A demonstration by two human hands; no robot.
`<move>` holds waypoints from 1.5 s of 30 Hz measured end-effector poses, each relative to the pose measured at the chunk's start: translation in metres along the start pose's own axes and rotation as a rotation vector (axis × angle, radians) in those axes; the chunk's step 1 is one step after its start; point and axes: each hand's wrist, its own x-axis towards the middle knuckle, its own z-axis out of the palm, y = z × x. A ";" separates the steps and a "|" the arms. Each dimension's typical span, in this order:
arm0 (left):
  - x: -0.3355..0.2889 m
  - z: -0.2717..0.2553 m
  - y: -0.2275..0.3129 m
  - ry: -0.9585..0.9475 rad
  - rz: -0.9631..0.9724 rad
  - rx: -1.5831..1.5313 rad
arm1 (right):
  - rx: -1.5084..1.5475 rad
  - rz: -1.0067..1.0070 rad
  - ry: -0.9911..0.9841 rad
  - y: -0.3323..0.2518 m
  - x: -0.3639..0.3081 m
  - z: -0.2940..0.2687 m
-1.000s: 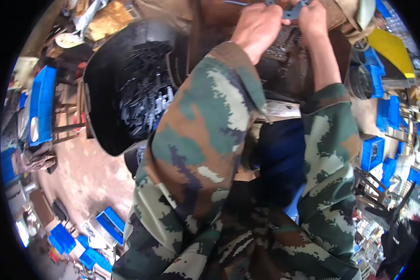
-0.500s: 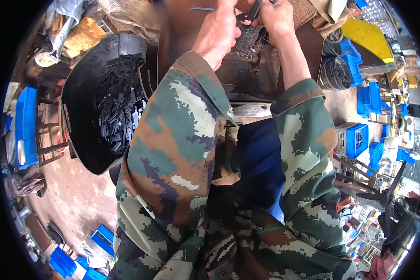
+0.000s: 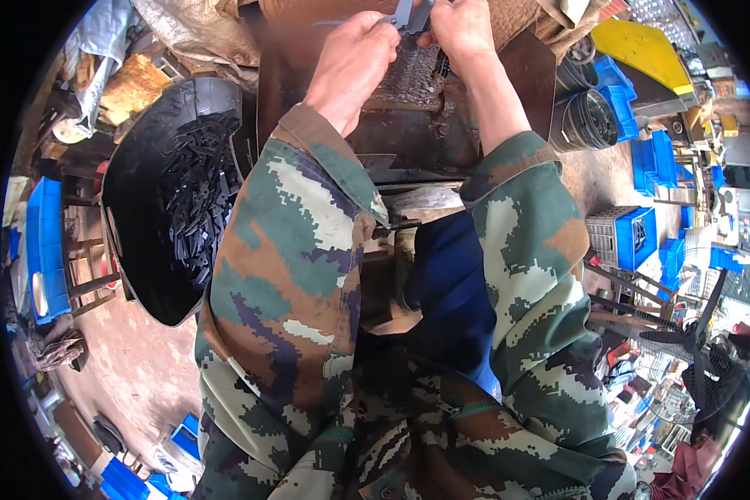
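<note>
Both hands are close together at the top of the view, over a dark, wet-looking work surface [image 3: 408, 125]. My left hand [image 3: 354, 67] is closed on a flat grey metal blade [image 3: 402, 15], and a thin pointed end sticks out to its left. My right hand [image 3: 463, 37] pinches another flat grey metal piece [image 3: 421, 17] beside it. The two pieces meet or nearly touch; the top edge cuts off part of them, so I cannot tell if they are joined. Beneath the hands lies a rough, wet textured patch [image 3: 408, 79].
At the left stands a black cut-open bin [image 3: 133, 242] with many dark flat metal parts [image 3: 200, 200]. Black buckets [image 3: 590, 119] and blue bins [image 3: 621, 108] stand at the right. A crate [image 3: 612, 237] and a fan [image 3: 700, 350] are farther right. Sacking [image 3: 200, 37] lies at the upper left.
Both hands have shifted left and slightly down in view, along with the whole scene. The metal pieces between them have turned and now show lighter grey faces.
</note>
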 end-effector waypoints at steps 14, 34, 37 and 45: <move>0.002 -0.010 -0.010 -0.089 -0.016 -0.105 | 0.131 -0.009 -0.059 0.006 0.003 0.000; 0.014 0.008 -0.016 0.089 0.150 0.252 | 0.057 -0.067 0.008 0.013 0.007 0.000; 0.013 0.005 -0.018 0.109 0.155 0.325 | 0.087 -0.023 -0.016 0.012 0.003 0.005; 0.010 0.013 -0.017 0.155 0.170 0.399 | 0.060 0.016 0.010 0.009 0.004 -0.001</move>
